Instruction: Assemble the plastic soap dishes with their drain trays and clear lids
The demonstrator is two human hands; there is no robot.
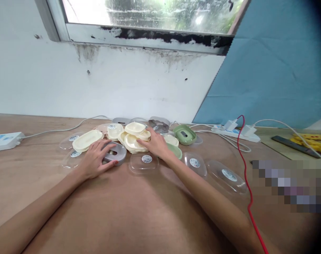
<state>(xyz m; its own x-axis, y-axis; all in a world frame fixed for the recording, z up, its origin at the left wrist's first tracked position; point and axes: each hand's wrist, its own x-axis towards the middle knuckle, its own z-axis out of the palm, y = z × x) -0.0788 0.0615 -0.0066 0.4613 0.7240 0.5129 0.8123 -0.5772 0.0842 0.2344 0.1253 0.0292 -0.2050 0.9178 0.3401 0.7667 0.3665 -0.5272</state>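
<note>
My left hand rests with spread fingers on a grey oval soap dish that has a slot in its middle. At the heap of cream plastic trays, my right hand has its thumb and fingers around the edge of one cream tray. Another cream tray lies on top of the heap. A longer cream tray sits just beyond my left hand. Behind my right hand are a green soap dish and a light green tray, partly hidden.
Clear plastic covers with round stickers lie about, including one cover in front and another at right. Power strips stand at both sides. A red cable crosses the table's right. Grey pieces lie by the wall.
</note>
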